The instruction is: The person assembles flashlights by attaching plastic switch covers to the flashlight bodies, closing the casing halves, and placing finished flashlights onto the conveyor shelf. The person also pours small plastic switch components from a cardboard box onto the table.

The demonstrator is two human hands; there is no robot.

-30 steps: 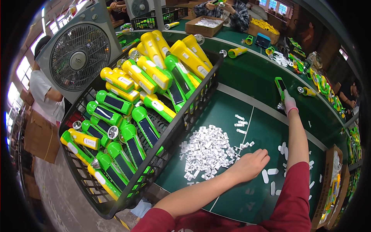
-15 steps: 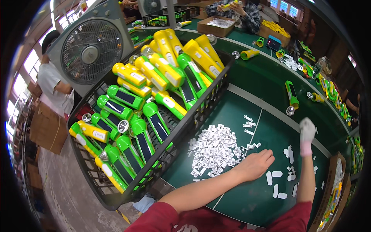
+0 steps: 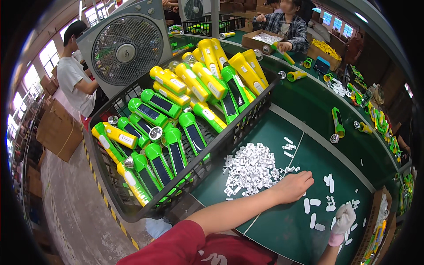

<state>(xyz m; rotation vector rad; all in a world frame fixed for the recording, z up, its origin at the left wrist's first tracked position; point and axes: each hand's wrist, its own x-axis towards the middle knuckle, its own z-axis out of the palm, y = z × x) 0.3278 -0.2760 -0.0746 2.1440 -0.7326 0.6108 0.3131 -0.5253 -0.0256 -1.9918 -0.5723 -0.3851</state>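
My bare left hand rests on the green table, its fingers curled and pressed together; what lies under the fingertips is hidden. Just left of it is a heap of small white plastic parts. Several more small white parts lie in a short row above the hand. My right hand, in a white glove with a pink cuff, is closed low over the table's right side; anything inside its fingers is hidden. Around it lie flat white oblong pieces, some singly and some in small clusters.
A black crate of green and yellow flashlights fills the left side. Behind it stands a grey fan. A conveyor belt beyond carries a flashlight. A cardboard box stands at right. Co-workers sit or stand farther off.
My right hand has come back from beside the belt, down and nearer to me, over the white pieces. My left hand stays in place. The view has shifted; a co-worker opposite now holds out a flashlight.
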